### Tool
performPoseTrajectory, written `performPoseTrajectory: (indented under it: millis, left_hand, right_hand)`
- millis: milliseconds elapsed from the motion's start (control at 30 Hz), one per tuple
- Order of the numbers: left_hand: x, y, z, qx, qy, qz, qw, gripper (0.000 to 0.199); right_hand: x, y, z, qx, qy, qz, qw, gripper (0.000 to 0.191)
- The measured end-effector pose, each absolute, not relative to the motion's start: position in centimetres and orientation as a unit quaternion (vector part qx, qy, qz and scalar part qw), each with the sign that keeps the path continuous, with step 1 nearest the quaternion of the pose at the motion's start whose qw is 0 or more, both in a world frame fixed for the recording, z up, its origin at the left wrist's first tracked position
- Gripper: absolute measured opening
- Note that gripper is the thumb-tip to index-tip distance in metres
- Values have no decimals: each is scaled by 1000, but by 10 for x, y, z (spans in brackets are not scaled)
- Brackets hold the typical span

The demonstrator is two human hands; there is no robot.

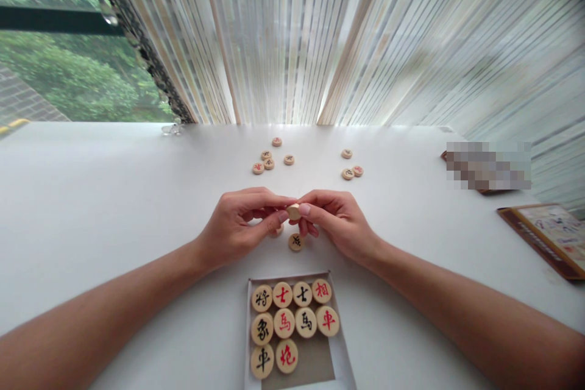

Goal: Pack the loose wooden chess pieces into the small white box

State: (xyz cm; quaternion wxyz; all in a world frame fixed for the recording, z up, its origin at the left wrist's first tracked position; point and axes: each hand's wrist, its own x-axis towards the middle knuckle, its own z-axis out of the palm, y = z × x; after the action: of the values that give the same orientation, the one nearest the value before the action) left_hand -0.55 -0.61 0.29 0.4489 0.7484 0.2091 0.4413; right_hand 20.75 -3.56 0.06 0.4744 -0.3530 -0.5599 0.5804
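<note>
The left hand and right hand pinch one wooden xiangqi piece between them. An open box of pieces sits nearer.

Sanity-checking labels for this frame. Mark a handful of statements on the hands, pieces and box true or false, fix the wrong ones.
1. The left hand and right hand both touch one disc. True.
2. The open box holds twelve pieces. False: it holds ten, two rows of four plus two more.
3. The piece in the box's far left corner has a black character. True.
4. Every piece in the box is marked in red. False: five are red, five black.
5. A black-marked piece lies on the table between the hands and the box. True.
</note>
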Motion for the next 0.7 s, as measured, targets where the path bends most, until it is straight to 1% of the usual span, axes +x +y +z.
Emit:
performPoseTrajectory:
  millis: [300,500,700]
  left_hand:
    - [-9,-6,-1,782,199,444,390,35]
    - [-8,-7,0,768,215,446,406,29]
    - [-7,-8,4,760,227,443,418,24]
  right_hand:
    - [208,-34,-1,-353,-555,586,474,31]
    - [209,-33,-5,-340,-544,599,478,30]
    - [204,-34,1,-342,-532,605,484,27]
